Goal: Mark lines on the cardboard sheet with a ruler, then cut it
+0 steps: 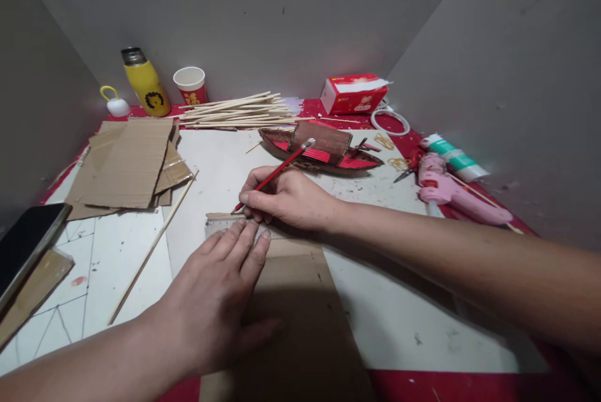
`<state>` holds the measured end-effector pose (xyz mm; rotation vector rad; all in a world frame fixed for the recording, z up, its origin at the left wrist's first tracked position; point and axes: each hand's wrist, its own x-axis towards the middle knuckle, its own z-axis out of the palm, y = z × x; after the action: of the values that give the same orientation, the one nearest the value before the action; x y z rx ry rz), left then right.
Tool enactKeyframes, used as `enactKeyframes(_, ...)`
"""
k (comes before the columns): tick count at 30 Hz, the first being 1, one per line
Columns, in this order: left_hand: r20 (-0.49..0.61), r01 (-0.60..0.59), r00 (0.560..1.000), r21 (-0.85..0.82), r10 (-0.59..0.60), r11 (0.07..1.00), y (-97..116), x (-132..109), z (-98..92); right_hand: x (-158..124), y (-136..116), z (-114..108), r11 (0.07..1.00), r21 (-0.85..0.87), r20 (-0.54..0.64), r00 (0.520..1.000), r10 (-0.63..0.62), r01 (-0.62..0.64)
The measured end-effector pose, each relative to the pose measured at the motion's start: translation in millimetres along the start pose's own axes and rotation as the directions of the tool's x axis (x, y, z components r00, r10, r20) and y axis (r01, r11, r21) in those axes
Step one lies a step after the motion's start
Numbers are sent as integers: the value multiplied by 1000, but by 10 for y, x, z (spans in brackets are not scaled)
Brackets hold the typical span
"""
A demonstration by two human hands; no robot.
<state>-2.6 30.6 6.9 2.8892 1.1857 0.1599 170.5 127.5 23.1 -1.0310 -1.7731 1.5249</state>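
Note:
Wrapped round a red pencil (284, 169), my right hand (293, 198) leans over the far edge of a cardboard sheet (300, 302). The pencil's tip meets the cardboard just above a clear ruler (216, 225). My left hand (225, 273) lies with fingers stretched out, their tips pressing the ruler onto the cardboard. Much of the ruler is hidden beneath both hands. Directly behind my right hand stands a brown model boat (323, 145) with a curved roof and red inside.
Left are stacked cardboard pieces (126, 167), a wooden stick (153, 248) and a phone (25, 252). Behind stand a yellow bottle (146, 82), a paper cup (190, 84), several sticks (235, 113) and a tissue pack (354, 95). A pink glue gun (462, 198) lies right.

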Motion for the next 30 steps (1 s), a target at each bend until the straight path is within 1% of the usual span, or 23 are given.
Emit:
enactKeyframes(6, 21, 10, 1000, -21, -10, 1000, 1, -6, 0, 75, -18, 43, 999, -33, 30, 1000, -3, 4)
enactKeyframes(14, 25, 1, 1000, -3, -1, 1000, -2, -23, 1, 111, -120, 68, 995, -72, 49, 996, 75, -71)
enactKeyframes(19, 17, -11, 1000, 0, 11, 1000, 0, -18, -12, 129, -127, 91, 990, -92, 44, 993, 109, -105)
enactKeyframes(30, 2, -7, 1000, 26, 7, 1000, 3, -15, -3, 140, -150, 88, 985, -163, 37, 997, 70, -63)
